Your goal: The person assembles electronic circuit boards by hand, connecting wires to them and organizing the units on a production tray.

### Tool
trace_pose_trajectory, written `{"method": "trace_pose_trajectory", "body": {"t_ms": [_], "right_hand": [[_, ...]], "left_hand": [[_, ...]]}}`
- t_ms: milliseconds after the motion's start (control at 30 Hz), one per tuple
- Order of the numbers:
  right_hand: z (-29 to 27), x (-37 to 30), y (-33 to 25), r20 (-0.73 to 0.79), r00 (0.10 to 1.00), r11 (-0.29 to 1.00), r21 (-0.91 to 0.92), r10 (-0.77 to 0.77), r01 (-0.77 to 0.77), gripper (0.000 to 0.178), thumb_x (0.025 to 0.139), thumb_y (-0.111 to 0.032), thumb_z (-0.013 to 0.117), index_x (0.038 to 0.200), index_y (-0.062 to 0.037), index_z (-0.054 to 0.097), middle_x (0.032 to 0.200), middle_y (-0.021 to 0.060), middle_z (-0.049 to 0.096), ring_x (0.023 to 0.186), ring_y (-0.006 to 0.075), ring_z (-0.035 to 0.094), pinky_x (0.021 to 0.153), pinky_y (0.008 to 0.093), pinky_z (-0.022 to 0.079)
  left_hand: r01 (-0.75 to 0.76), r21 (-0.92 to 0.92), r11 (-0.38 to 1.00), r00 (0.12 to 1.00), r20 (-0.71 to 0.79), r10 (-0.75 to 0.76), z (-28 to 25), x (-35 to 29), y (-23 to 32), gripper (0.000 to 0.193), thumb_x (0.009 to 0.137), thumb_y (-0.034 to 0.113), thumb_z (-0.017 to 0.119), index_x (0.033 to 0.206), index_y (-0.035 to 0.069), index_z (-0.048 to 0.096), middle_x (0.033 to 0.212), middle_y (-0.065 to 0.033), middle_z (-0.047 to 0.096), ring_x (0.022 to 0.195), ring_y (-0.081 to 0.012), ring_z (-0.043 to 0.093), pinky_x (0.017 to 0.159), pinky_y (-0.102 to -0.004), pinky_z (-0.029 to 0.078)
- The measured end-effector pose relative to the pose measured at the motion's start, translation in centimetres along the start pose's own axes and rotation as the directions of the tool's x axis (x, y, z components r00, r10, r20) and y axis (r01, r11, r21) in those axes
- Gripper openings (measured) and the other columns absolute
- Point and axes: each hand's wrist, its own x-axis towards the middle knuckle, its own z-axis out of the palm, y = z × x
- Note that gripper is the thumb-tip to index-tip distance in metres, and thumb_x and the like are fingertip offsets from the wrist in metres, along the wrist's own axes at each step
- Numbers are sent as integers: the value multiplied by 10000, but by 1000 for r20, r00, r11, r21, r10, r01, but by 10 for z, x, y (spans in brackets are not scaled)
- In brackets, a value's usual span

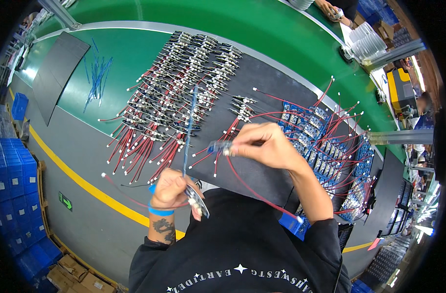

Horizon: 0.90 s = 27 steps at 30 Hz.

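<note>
Although blur hides its detail, a blue board (216, 146) is pinched in the right hand (268, 144) over the black mat (269, 75) — wrist bent inward. Lower, the left hand (169, 189) grips a curved board (198, 201), partly covered.

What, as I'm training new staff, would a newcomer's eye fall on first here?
Probably the dense rows of dark, red-wired boards at upper centre. Then the blue boards, also red-wired, at right. Near the middle, the left hand holds a long blue strip and the right hand a small blurred part.
</note>
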Motion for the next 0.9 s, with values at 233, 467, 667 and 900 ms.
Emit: {"method": "trace_pose_trajectory", "body": {"t_ms": [233,467,667,900], "right_hand": [[-4,10,33,-254,919,702,-711,-301,34,119,776,-32,722,875,31,706,774,98,654,687,221,607,643,328,483],[10,-9,-23,166,986,990,-133,-29,51,218,818,-87,713,1025,-20,695,803,83,649,683,170,600,566,288,445],[4,-14,-24,267,964,995,-93,-8,34,153,815,-66,710,957,-11,718,787,119,651,720,219,629,638,324,476],[3,-14,-14,405,914,986,161,-22,-48,175,796,-57,742,961,-1,727,778,94,670,698,166,620,607,293,447]], "left_hand": [[43,86,995,976,-217,-24,10,6,6,420,1011,221,443,988,-173,587,751,-211,639,564,-246,643,487,-338,554],[141,310,940,964,-259,-59,38,20,10,295,1015,131,429,1051,-89,623,817,-117,665,622,-140,632,577,-263,527],[52,787,615,999,-46,-27,35,18,18,273,977,91,488,811,-43,658,579,-51,611,481,-142,597,487,-273,480],[24,554,832,984,134,-118,37,15,17,371,1004,173,434,773,-18,653,524,-42,571,423,-133,526,442,-265,417]]}}
